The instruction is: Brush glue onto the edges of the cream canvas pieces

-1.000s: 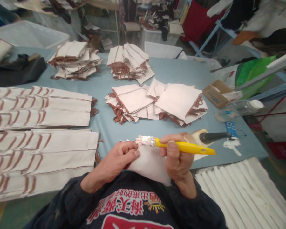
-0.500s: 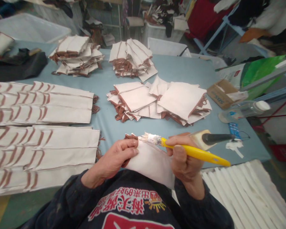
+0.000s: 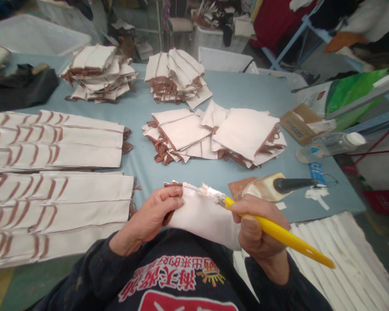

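Note:
My left hand [image 3: 152, 216] pinches the left end of a white fabric piece [image 3: 207, 218] with brown trim, held at the near edge of the table. My right hand [image 3: 262, 224] is closed round a yellow-handled brush [image 3: 285, 235]. The white-coated bristles touch the fabric's upper edge, right of my left fingers. Just beyond my right hand lies a glue container [image 3: 262, 185] with a black handle-like part, beside a brown piece [image 3: 238, 186].
Stacks of white, brown-trimmed pieces [image 3: 246, 131] lie across the blue table [image 3: 262, 93]. Overlapping rows [image 3: 90, 149] fill the left. At right are a cardboard box [image 3: 300, 125], a clear bottle [image 3: 330, 147] and white strips [image 3: 340, 250].
My right hand and the brush have moved right along the fabric edge, and the handle's end has dropped lower. My left hand still grips the fabric, slightly further left.

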Motion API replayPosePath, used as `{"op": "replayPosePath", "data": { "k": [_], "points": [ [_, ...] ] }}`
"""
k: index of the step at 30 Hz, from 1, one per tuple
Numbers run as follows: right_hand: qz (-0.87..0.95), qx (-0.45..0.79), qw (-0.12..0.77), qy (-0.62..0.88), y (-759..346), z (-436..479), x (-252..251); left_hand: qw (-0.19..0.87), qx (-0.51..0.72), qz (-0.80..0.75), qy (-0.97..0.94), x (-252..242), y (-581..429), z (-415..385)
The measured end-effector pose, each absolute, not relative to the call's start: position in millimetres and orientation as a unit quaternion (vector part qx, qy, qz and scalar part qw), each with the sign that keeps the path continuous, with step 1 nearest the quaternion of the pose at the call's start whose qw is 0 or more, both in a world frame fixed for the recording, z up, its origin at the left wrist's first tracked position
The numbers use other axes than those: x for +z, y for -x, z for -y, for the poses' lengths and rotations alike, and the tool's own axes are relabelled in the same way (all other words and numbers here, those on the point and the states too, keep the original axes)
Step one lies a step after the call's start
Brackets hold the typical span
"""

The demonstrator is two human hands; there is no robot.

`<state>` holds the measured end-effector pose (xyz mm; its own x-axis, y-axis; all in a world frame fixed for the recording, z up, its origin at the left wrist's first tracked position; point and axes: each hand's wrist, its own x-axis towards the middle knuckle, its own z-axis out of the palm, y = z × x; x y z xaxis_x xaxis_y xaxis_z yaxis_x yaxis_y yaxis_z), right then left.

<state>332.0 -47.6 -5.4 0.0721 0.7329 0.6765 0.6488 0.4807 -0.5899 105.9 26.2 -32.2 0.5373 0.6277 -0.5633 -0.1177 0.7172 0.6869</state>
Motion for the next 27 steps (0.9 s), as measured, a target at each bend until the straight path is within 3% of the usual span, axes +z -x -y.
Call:
{"op": "replayPosePath", "data": {
  "k": [8,13,17,27],
  "points": [
    [0.664,-0.003,0.485,0.569,-310,45,4,0.772,0.238,-0.418,-0.415,-32,-115,-19],
    [0.621,0.067,0.529,0.574,-288,37,-12,0.737,0.22,-0.414,-0.488,-29,-117,-17],
    [0.485,0.178,0.617,0.594,-283,31,-24,0.75,0.237,-0.422,-0.451,-33,-111,-18],
    [0.301,0.244,0.704,0.595,-302,37,-32,0.755,0.239,-0.408,-0.455,-44,-104,-24]
  ]
}}
